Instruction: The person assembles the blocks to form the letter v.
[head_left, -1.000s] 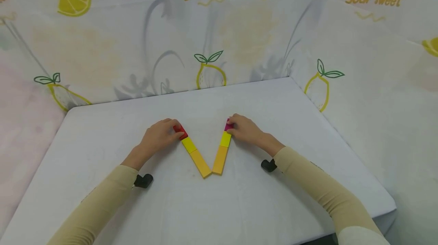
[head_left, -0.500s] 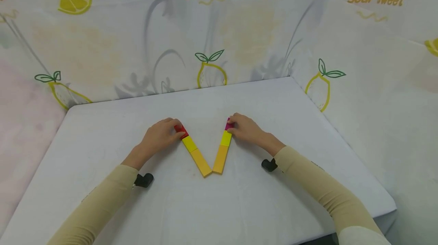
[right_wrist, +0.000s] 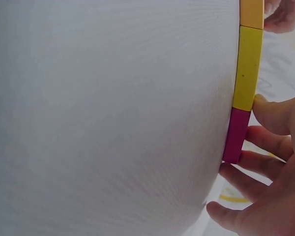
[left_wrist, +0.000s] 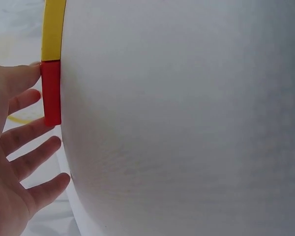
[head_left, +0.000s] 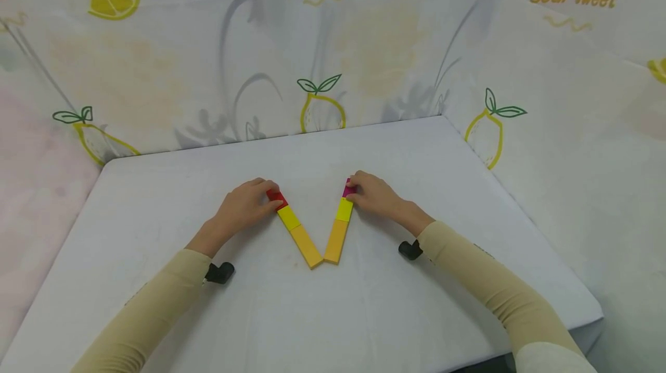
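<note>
Flat coloured blocks form a V on the white table. Its left arm runs from an orange-yellow block point(head_left: 307, 247) through a yellow block point(head_left: 288, 217) to a red block point(head_left: 278, 199) at the far end. My left hand point(head_left: 243, 206) holds the red block between thumb and fingers, the other fingers spread beside it in the left wrist view. The right arm has another orange-yellow block point(head_left: 336, 241), a yellow block point(right_wrist: 248, 69) and a magenta block point(right_wrist: 236, 135). My right hand point(head_left: 376, 195) holds the magenta block, its thumb point(right_wrist: 273, 114) near the joint with the yellow one.
The white-covered table point(head_left: 333, 321) meets a lemon-printed cloth wall point(head_left: 364, 32) at the back and right. Small black devices point(head_left: 220, 273) sit under both wrists. The table's front right corner point(head_left: 602, 318) drops away.
Both hands and the blocks keep their places on the table. The whole head view has shifted very slightly upward.
</note>
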Demonstrator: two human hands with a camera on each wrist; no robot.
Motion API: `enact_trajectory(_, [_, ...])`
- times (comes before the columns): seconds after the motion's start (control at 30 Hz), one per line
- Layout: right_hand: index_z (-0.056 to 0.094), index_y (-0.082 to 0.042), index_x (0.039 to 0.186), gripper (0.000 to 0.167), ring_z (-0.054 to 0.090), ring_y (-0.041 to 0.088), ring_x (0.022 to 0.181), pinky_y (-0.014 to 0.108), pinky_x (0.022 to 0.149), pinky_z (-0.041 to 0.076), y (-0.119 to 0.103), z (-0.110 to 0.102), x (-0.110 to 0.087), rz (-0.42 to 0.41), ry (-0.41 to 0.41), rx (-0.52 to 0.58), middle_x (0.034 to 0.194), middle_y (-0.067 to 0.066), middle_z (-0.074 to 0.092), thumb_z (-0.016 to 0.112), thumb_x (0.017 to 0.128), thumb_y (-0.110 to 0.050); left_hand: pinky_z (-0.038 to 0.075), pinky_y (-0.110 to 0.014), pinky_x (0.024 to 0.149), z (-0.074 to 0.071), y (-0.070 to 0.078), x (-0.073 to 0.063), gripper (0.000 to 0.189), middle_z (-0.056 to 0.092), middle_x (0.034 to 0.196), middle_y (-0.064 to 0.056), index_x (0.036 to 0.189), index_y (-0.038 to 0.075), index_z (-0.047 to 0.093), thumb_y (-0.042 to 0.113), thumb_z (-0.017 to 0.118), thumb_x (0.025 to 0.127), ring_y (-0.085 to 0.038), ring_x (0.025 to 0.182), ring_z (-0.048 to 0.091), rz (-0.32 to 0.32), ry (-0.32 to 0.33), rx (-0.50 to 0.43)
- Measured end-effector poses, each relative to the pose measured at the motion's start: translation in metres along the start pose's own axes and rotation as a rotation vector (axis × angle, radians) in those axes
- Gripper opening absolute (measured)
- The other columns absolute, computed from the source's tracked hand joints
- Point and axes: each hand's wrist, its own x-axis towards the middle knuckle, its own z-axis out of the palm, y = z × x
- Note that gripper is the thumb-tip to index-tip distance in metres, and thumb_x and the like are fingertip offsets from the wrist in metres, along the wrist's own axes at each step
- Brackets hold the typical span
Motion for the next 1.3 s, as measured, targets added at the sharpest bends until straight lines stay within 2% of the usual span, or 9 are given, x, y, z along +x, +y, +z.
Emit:
enact_trajectory(0.43, [0.066, -0.002, 0.122, 0.032, 0.059, 0.022, 0.099, 0.035, 0.096, 0.052, -0.0024, 0.0007, 0.0019, -0.003, 0.008, -0.015, 0.111, 0.008, 0.065, 0.068, 0.094, -0.019, 0.056, -0.045, 0.084, -0.0021, -0.0014, -0.0016, 0.036, 0.066, 0.115, -0.008, 0.122, 0.016, 0.065, 0.037, 0.067, 0.093, -0.025, 0.097, 0.061, 0.023, 0.009, 0.004])
enact_trajectory(0.7, [0.065, -0.003, 0.122, 0.032, 0.058, 0.021, 0.099, 0.035, 0.096, 0.052, -0.0015, 0.0020, 0.0023, 0.014, 0.005, -0.020, 0.110, 0.008, 0.065, 0.068, 0.094, -0.019, 0.055, -0.046, 0.087, -0.0035, 0.0008, -0.0027, 0.037, 0.065, 0.117, -0.010, 0.122, 0.015, 0.065, 0.038, 0.068, 0.093, -0.027, 0.099, 0.061, 0.022, -0.004, -0.010])
enact_trajectory(1.03, [0.065, -0.002, 0.122, 0.033, 0.059, 0.021, 0.100, 0.036, 0.097, 0.052, -0.0002, 0.0013, 0.0015, 0.017, 0.003, -0.015, 0.112, 0.008, 0.065, 0.067, 0.095, -0.019, 0.054, -0.039, 0.077, -0.0012, 0.0029, -0.0033, 0.035, 0.065, 0.106, -0.004, 0.111, 0.019, 0.065, 0.046, 0.070, 0.090, -0.021, 0.088, 0.059, 0.025, 0.007, -0.008])
enact_trajectory(1.3, [0.065, -0.003, 0.123, 0.033, 0.059, 0.021, 0.099, 0.036, 0.097, 0.052, 0.0007, 0.0006, 0.0017, 0.020, -0.009, -0.033, 0.112, 0.008, 0.064, 0.067, 0.095, -0.020, 0.054, -0.038, 0.074, 0.0011, 0.0072, -0.0039, 0.038, 0.065, 0.109, -0.003, 0.111, 0.020, 0.065, 0.049, 0.071, 0.088, -0.021, 0.088, 0.059, -0.001, 0.001, 0.013])
